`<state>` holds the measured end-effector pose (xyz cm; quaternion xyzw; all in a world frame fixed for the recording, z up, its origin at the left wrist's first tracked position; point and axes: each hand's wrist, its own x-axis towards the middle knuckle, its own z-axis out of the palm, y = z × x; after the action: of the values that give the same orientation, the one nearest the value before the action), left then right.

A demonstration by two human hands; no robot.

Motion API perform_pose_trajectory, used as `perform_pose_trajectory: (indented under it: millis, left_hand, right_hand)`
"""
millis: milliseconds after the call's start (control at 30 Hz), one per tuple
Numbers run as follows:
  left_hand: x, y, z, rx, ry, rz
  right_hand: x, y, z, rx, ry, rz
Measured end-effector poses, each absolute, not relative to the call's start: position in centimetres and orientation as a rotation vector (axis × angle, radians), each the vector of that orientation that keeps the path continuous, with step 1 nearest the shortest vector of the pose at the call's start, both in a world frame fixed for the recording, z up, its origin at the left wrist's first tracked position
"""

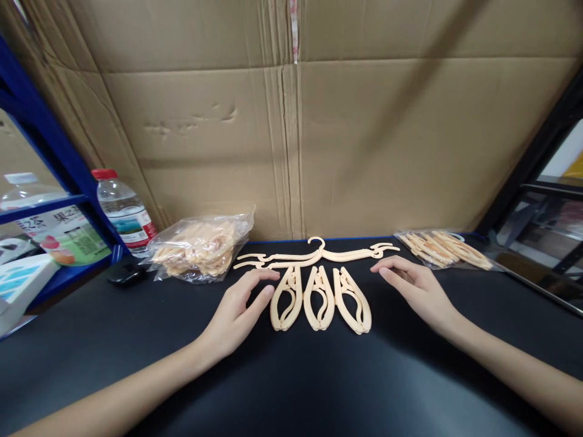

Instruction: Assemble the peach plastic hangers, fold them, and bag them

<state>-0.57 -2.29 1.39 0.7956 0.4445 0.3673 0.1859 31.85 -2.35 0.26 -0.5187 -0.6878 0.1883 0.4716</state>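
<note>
Three folded cream plastic hangers lie side by side on the black table: a left one (276, 308), a middle one (310, 307) and a right one (364, 308). Just behind them, unfolded cream hangers (348, 255) lie spread wide, with a hook at the top; they overlap, so I cannot tell how many. My left hand (241, 309) is beside the left folded hanger, thumb and fingers apart, holding nothing. Over to the right, my right hand (416, 288) hovers near the unfolded hangers' right end, its fingers loosely curved and apart with nothing in them.
A clear bag of cream hangers (200, 246) lies at the back left, another bag (444, 247) at the back right. A red-capped water bottle (127, 215) and a black computer mouse (126, 272) are at left. A cardboard wall (204, 152) closes the back; shelf frames flank both sides.
</note>
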Motion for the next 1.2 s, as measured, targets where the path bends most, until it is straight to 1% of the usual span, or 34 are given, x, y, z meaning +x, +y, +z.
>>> perform_pose_trajectory:
  millis: [367,567,667,867,1033,1200]
  left_hand:
    - [-0.8,-2.1,1.4,2.194,1.287,1.052]
    - [-0.9,-1.9,1.6,2.177,1.262,1.063]
    - [-0.9,-1.9,1.8,2.182,1.258,1.072]
    - [-0.9,-2.2,2.1,2.21,1.22,1.087]
    - [-1.0,-2.2,1.7,2.259,1.181,1.107]
    - [-1.1,-2.0,1.0,2.333,1.116,1.132]
  right_hand:
    - [32.2,-1.5,-0.3,-1.321,-1.504,0.59]
    - [32.5,-0.7,-0.9,-1.315,-1.478,0.591]
    - [32.8,0.2,-1.2,-1.316,-1.55,0.516]
    - [33.5,3.2,-0.2,-1.313,-2.038,0.093]
    - [33.0,5.0,-0.1,-1.207,-2.248,0.042]
    - [32.7,5.8,-1.4,-1.189,-2.272,-0.044]
